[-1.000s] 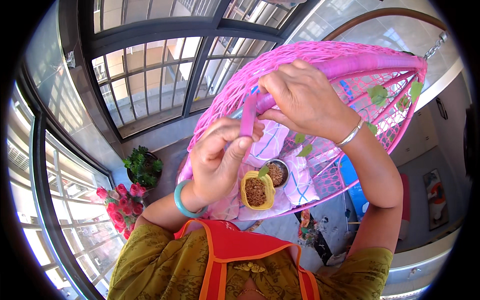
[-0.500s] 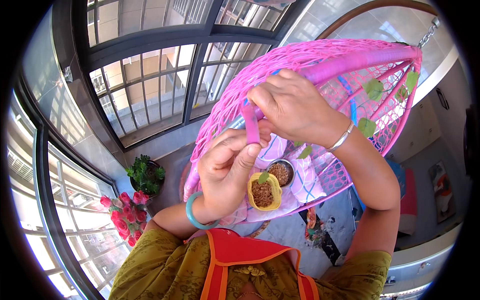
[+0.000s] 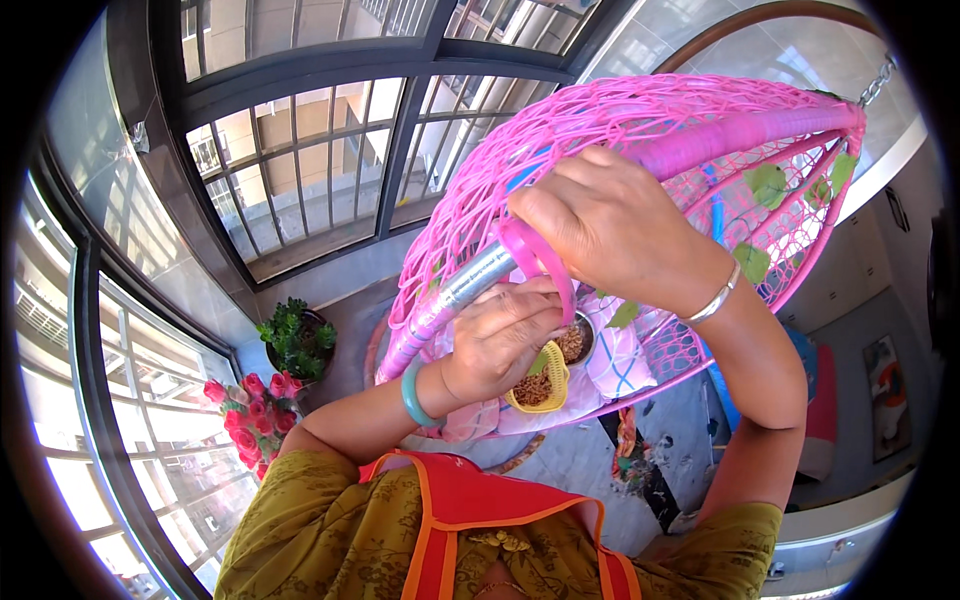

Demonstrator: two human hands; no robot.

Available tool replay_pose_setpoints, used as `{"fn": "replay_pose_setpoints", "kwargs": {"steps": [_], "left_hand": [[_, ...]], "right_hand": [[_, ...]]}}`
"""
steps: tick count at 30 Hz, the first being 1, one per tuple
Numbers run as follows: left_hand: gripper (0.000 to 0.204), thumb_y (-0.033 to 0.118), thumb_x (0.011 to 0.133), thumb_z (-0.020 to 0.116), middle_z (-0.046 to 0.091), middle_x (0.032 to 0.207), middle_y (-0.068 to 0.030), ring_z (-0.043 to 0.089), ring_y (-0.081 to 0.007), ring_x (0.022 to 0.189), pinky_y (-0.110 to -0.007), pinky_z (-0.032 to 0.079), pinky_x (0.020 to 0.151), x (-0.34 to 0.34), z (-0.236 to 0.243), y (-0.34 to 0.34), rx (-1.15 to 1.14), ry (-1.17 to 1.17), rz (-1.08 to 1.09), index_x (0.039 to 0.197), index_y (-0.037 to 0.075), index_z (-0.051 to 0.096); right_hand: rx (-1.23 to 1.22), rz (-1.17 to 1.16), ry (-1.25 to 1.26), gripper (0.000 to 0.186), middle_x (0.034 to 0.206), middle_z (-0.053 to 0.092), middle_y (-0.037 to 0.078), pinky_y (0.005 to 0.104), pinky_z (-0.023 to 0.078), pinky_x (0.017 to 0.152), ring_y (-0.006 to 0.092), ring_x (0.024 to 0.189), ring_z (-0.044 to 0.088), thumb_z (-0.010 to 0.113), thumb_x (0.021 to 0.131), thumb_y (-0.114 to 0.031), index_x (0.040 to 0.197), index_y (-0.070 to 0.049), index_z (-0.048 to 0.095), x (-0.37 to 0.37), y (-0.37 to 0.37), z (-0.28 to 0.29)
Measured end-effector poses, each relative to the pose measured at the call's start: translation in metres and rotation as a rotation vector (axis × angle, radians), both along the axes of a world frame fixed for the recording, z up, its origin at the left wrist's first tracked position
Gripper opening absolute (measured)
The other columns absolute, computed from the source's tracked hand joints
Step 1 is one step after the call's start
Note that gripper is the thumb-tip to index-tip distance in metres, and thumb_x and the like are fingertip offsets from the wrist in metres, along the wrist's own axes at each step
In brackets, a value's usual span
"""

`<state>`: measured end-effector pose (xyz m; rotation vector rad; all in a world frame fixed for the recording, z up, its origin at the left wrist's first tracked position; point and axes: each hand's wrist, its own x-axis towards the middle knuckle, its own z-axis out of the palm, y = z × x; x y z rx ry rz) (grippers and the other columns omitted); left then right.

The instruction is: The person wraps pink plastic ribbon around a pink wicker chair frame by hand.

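- Pink strip (image 3: 558, 272): arcs in a loose loop off the chair rim, in the gap btwn the person's two hands; upper end goes in by the R fingers, lower end runs down to the L ones.
- R hand (image 3: 620, 220): clamped over the rim, thumb side down by the strip; silver bracelet (image 3: 717, 295) on that wrist.
- L hand (image 3: 505, 335): fingers curled, closed on the strip's lower end afaict, fingertips part hidden; green bangle (image 3: 412, 395) on the wrist. Hands near each other but apart.
- Rim tube (image 3: 475, 275): bare silvery metal just L of the R hand, pink wrap both sides of that stretch.
- Hanging chair (image 3: 560, 125): pink open weave, fills the middle + far R; chain (image 3: 877, 82) at its far R tip, green leaves (image 3: 766, 185) trailing on the R side.
- Chair seat, below the hands: yellow basket (image 3: 562, 385) w/ brown bits, metal bowl (image 3: 588, 345) w/ more just beside it, pale checked cushion (image 3: 622, 370) to the R.
- L side, floor level: potted plant (image 3: 298, 338), w/ red roses (image 3: 255, 420) nearer the person.
- Far L: dark-framed window (image 3: 300, 170), bars outside.
- Nearest: person's red apron (image 3: 480, 495), orange trim, over an olive top (image 3: 300, 525).
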<state>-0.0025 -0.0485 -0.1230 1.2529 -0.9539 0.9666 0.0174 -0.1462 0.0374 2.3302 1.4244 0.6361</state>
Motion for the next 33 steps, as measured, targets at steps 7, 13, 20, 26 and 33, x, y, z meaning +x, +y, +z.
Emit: {"fn": "replay_pose_setpoints", "kwargs": {"steps": [7,13,20,26,33], "left_hand": [[0.020,0.001,0.063,0.066,0.063,0.083,-0.0121,0.062,-0.0265,0.085,-0.032,0.049,0.068,-0.007,-0.001,0.001,0.062,-0.074,0.064,0.082,-0.001,0.064],[0.021,-0.002,0.063,0.064,0.063,0.086,-0.0123,0.062,-0.0275,0.091,-0.033,0.049,0.072,0.002,0.000,0.001,0.112,-0.115,0.118,0.084,-0.002,0.063],[0.021,-0.011,0.064,0.064,0.062,0.086,-0.0159,0.061,-0.0314,0.093,-0.036,0.051,0.076,0.010,-0.001,0.002,0.156,-0.157,0.111,0.084,-0.006,0.063],[0.021,-0.011,0.063,0.064,0.063,0.085,-0.0151,0.061,-0.0309,0.093,-0.035,0.051,0.076,0.010,-0.002,0.001,0.130,-0.160,0.119,0.083,-0.005,0.063],[0.021,-0.011,0.064,0.063,0.062,0.087,-0.0156,0.060,-0.0313,0.094,-0.035,0.050,0.077,-0.005,-0.003,-0.001,0.138,-0.133,0.121,0.084,-0.006,0.063]], "right_hand": [[-0.008,0.081,0.171,0.013,0.090,0.058,0.009,0.0348,0.043,0.079,0.0231,0.095,0.054,0.054,0.070,-0.014,0.081,-0.009,0.059,-0.028,-0.005,0.007],[-0.092,0.172,0.069,0.012,0.090,0.058,0.010,0.0375,0.038,0.093,0.0246,0.102,0.051,0.054,0.066,-0.012,0.072,-0.003,0.058,-0.063,-0.016,0.011],[-0.302,-0.778,0.010,0.009,0.058,0.046,0.005,0.0313,0.042,0.069,0.0209,0.064,0.049,0.055,0.068,-0.012,0.062,-0.008,0.049,-0.212,-0.064,-0.022],[0.150,-1.593,0.303,0.018,0.062,0.057,0.014,0.0452,0.044,0.049,0.0346,0.059,0.057,0.057,0.077,-0.026,0.078,-0.008,0.052,-0.385,-0.189,-0.185],[0.541,-1.912,1.175,0.020,0.073,0.060,0.015,0.0424,0.046,0.061,0.0319,0.068,0.058,0.052,0.081,-0.026,0.085,-0.007,0.056,-0.578,-0.221,-0.449]]}}
